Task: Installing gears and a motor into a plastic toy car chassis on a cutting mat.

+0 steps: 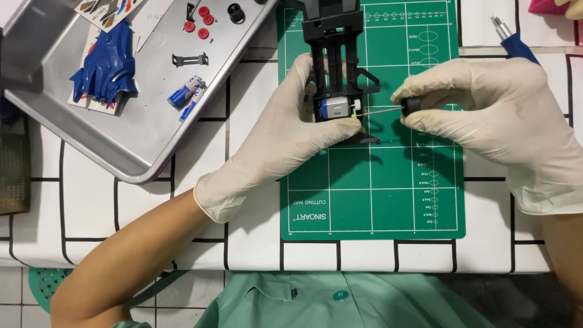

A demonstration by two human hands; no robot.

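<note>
Head view: hands (291,127) on chassis (336,67).

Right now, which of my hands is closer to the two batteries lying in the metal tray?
Left. Your left hand holds the black chassis on the green mat, just right of the batteries in the tray. Your right hand, holding the screwdriver, is farther right.

My spot is a hobby model-assembly workshop: a bench (91,200) under a white grid-lined cover, a green cutting mat (370,200), a metal parts tray (139,140) with small red wheels (199,23), batteries (185,95) and a blue car body shell (106,67).
</note>
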